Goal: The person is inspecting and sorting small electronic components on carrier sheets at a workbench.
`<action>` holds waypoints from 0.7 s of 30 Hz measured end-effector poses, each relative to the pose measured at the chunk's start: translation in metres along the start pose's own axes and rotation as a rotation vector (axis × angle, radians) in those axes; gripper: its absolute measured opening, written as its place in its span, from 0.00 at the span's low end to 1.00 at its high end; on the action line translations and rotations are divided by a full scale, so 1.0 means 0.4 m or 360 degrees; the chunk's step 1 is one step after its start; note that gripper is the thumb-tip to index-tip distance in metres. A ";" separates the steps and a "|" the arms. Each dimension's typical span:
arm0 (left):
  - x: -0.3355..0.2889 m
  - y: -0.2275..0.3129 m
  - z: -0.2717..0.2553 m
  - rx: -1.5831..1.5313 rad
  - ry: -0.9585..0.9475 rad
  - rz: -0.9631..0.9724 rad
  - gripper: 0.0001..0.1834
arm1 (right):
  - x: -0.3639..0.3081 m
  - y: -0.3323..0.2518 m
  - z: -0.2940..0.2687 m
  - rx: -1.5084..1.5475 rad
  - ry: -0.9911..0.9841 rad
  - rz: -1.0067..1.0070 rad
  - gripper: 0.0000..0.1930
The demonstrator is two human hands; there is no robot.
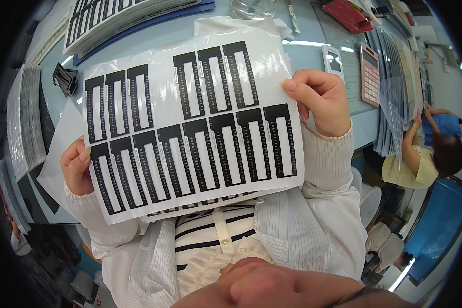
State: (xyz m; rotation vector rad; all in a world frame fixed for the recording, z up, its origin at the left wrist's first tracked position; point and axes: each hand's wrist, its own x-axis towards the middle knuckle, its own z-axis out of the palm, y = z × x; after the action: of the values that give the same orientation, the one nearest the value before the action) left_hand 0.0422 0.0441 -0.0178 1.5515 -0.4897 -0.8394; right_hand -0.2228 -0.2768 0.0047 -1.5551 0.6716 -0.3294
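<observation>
A glossy white sheet (161, 82) printed with two rows of black rectangular frames is held up between my hands. Its upper row has a blank gap and a blank right end, while the lower row is full. My left hand (77, 167) pinches the left edge, thumb on top. My right hand (321, 100) grips the right edge between thumb and bent fingers. Below its lower edge shows part of another sheet (195, 205) with similar black frames; how it is supported is hidden.
A stack of similar printed sheets (105, 25) lies at the far left, near black binder clips (65, 80). Clear plastic-wrapped stacks (26, 120) stand at left. A pink calculator (369, 74), a white device (333, 61) and upright folders (390, 92) are at right. Co-workers (421, 149) sit beyond.
</observation>
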 end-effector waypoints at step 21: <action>-0.019 -0.001 0.039 0.0469 0.0047 0.0783 0.11 | -0.006 0.012 -0.008 0.0080 0.0330 -0.0805 0.08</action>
State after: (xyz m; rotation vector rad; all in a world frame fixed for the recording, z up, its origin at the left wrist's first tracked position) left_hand 0.0255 0.0391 -0.0165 1.6063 -0.9602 -0.3745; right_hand -0.2275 -0.2777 0.0008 -1.6431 0.4136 -0.8880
